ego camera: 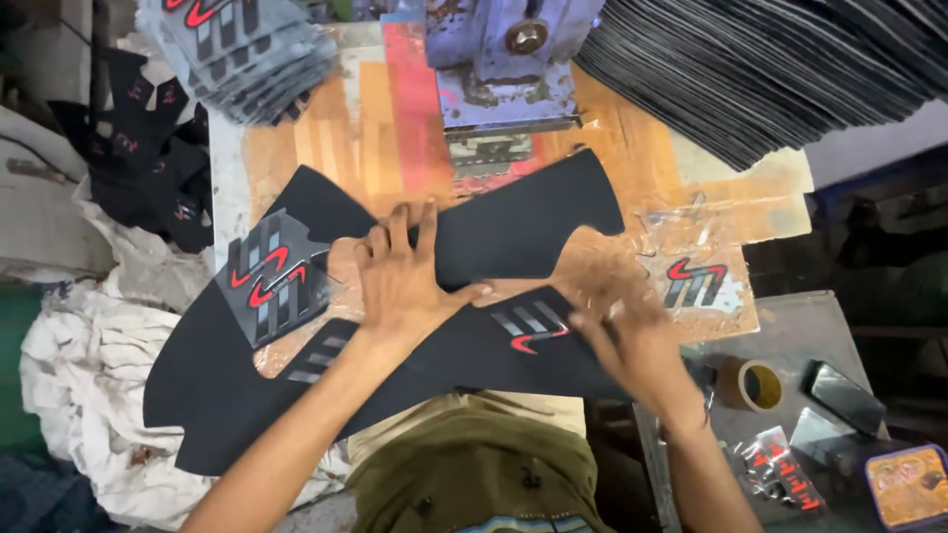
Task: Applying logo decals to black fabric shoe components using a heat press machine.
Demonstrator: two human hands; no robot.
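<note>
A large black curved fabric piece (533, 219) lies across the wooden worktop (375, 128) below a blue press machine (504, 59). My left hand (405, 281) lies flat on its middle, fingers spread. My right hand (617, 331) is blurred at the piece's right part, beside a grey and red striped emblem (531, 326); its fingers look apart and I see nothing in them. A second black piece (207, 375) on the left carries a grey patch with a red emblem (272, 281).
A stack of printed grey patches (247, 49) sits at the back left, a big pile of black pieces (790, 69) at the back right. A loose emblem film (696, 281), a tape roll (755, 385), a phone (839, 395) and a tin (904, 484) lie right. White cloth (99, 345) is bunched on the left.
</note>
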